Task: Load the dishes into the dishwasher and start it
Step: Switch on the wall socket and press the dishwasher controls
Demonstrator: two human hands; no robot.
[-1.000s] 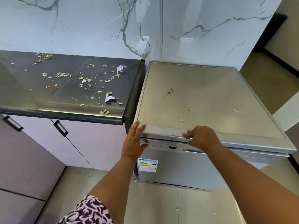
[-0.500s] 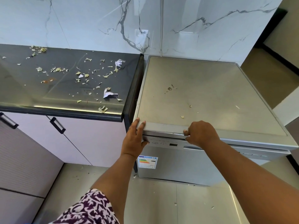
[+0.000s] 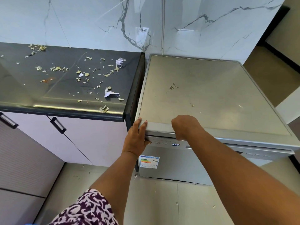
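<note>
Both of my hands are on the front edge of the dishwasher, which stands just right of the dark tabletop. My left hand lies flat with straight fingers over the near left corner of the lid, and its thumb reaches down to the control panel just below, near the first button. My right hand is curled over the lid's lip beside it, fingers folded under where I cannot see what they hold. Beneath that hand the small display is lit, so I judge I am at the starting step, with the door closed and no dishes in sight.

What could go wrong: my thumb works almost blind under the overhang, so it may hit the wrong button or switch the machine off. If my right hand pulls at the lip, the door could crack open and stop the cycle. Leaning hard on the lid could nudge the freestanding machine.
</note>
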